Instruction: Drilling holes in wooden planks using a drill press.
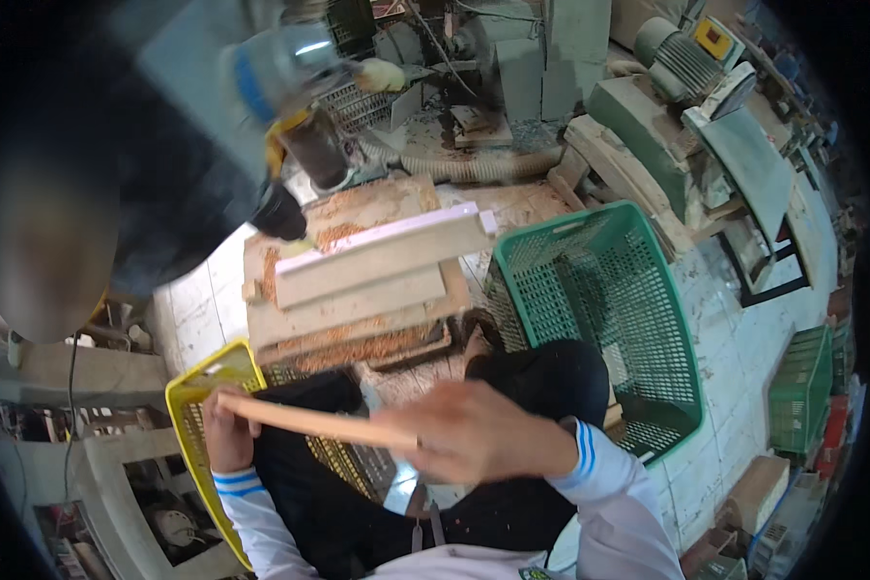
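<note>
A narrow pale wooden strip (309,420) lies crosswise above my lap. My left hand (227,435) has its fingers wrapped round the strip's left end. My right hand (469,435), blurred by motion, is closed on its right end. In front of my knees, pale boards (377,266), one with a white edge, lie on a wooden platform (338,338) scattered with orange shavings. A machine's dark lower part (278,213) stands just over the platform's back left.
A yellow crate (188,396) is beside my left leg, a green crate (648,280) beside my right. A motor (672,53) on a machine stands at back right, a ribbed hose (478,166) behind the platform. Another green crate (797,396) sits far right.
</note>
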### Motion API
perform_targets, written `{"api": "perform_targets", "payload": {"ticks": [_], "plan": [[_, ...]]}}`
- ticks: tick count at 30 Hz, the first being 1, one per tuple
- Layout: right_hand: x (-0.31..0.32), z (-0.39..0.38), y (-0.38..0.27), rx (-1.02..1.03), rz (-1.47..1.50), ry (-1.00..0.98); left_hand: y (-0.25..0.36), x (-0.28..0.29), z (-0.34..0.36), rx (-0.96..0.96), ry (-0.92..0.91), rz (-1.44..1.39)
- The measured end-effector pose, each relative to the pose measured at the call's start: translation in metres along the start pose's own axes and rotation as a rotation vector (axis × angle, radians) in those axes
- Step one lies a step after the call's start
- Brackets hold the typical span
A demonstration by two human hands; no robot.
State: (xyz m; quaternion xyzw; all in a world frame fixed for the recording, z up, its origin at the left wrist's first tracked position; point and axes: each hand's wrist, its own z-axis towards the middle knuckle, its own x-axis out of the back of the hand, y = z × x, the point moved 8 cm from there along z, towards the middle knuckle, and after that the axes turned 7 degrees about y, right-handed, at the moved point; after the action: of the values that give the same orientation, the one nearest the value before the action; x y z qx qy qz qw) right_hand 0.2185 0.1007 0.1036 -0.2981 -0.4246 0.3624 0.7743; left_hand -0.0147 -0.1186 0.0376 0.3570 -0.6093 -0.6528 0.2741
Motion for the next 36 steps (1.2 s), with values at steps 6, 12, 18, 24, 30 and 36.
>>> {"api": "perform_targets", "payload": {"ticks": [6,12,18,24,30,36], "plan": [[0.034,-0.013,0.003,0.063,0.031,-0.006,-0.015,-0.024,0.016,0.058,-0.111,0.11],[0.055,-0.022,0.023,0.03,0.181,-0.072,-0.023,-0.052,0.026,0.156,-0.24,-0.085],[0.049,-0.019,0.027,0.031,0.248,-0.116,-0.017,-0.054,0.033,0.115,-0.306,0.055],[0.05,-0.008,0.022,-0.049,-0.044,0.069,-0.008,-0.042,0.027,0.054,-0.191,0.208],[0.043,-0.011,0.048,-0.23,-0.159,0.068,0.006,-0.047,0.031,0.156,-0.093,0.394],[0.073,0.025,0.072,-0.141,-0.413,0.338,0.043,-0.094,0.092,-0.468,-0.277,0.85]]}}
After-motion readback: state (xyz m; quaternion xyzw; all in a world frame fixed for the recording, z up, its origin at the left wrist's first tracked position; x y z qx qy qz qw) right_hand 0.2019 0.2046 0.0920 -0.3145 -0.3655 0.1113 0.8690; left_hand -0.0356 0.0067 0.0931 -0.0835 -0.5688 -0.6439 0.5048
